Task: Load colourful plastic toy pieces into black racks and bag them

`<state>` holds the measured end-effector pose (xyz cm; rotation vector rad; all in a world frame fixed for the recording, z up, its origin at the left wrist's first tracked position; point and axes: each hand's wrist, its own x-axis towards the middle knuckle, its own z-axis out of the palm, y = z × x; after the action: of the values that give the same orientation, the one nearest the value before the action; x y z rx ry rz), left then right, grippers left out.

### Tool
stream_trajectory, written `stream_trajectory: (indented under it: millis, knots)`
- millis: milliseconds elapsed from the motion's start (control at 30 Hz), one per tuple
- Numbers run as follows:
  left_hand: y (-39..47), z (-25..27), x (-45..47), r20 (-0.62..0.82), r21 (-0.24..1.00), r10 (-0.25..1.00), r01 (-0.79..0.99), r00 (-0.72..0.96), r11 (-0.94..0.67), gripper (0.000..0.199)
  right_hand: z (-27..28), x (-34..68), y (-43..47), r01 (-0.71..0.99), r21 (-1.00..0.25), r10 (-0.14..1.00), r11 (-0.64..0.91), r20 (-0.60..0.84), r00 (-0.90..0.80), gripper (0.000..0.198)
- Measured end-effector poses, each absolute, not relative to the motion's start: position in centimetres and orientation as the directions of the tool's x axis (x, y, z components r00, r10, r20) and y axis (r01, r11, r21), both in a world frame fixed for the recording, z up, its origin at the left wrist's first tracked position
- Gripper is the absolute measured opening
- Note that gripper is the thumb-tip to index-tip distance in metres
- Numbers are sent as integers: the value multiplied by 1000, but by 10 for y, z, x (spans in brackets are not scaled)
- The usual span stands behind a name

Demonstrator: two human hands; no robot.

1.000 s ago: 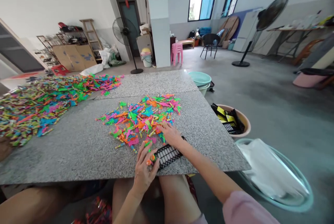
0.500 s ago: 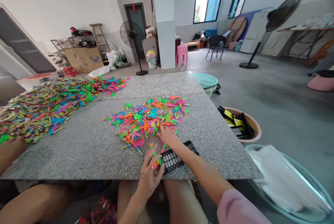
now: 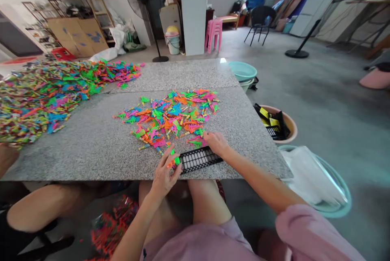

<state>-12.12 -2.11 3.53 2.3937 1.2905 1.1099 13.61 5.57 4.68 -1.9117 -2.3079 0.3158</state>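
A black plastic lattice basket (image 3: 198, 160) lies at the table's near edge. My left hand (image 3: 163, 173) curls at its left end, its fingers closed on small green and orange plastic pieces (image 3: 176, 160). Beyond the basket is a loose heap of small bright plastic pieces (image 3: 170, 115) in pink, orange, green and blue, some with striped stems. My right hand (image 3: 217, 144) reaches over the basket's right end. Its fingertips are pinched together at the heap's near right edge, against a small green piece (image 3: 199, 132).
A much larger pile of similar pieces (image 3: 51, 94) covers the table's left side, with another person's hand (image 3: 7, 157) beside it. To the right stand a basin of black baskets (image 3: 291, 127) and a tub with white plastic (image 3: 310, 175). A bag of red pieces (image 3: 111, 228) lies below the table.
My right hand has moved to the right along the heap's near edge, with its fingers now pinched. My left hand stays at the basket's end. The view has tilted downward.
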Motion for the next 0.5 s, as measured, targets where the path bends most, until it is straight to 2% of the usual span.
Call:
stream_trajectory:
  millis: [67,133,200,267,300,367,500]
  knots:
    - [-21,35,-120,521,493,786,634,332,-595,27,45,132,53,925,-360,993,122,37,-116,27]
    - [-21,35,-119,526,485,783,639,331,-596,25,39,115,52,818,-570,996,77,79,-39,22]
    - [-20,35,-119,532,475,781,648,327,-596,23,28,89,50,618,-784,998,55,28,-54,19]
    - [-19,36,-119,534,464,779,656,329,-595,23,14,62,46,424,-906,990,24,-36,-135,17]
    - [-19,36,-119,532,460,779,660,331,-595,24,9,51,44,372,-928,984,21,-46,-170,15]
    - [-20,37,-120,523,456,783,665,337,-591,24,3,38,42,385,-921,977,68,-17,-212,10]
    - [-22,37,-120,509,463,791,668,338,-583,25,14,38,48,618,-747,945,245,42,-323,9]
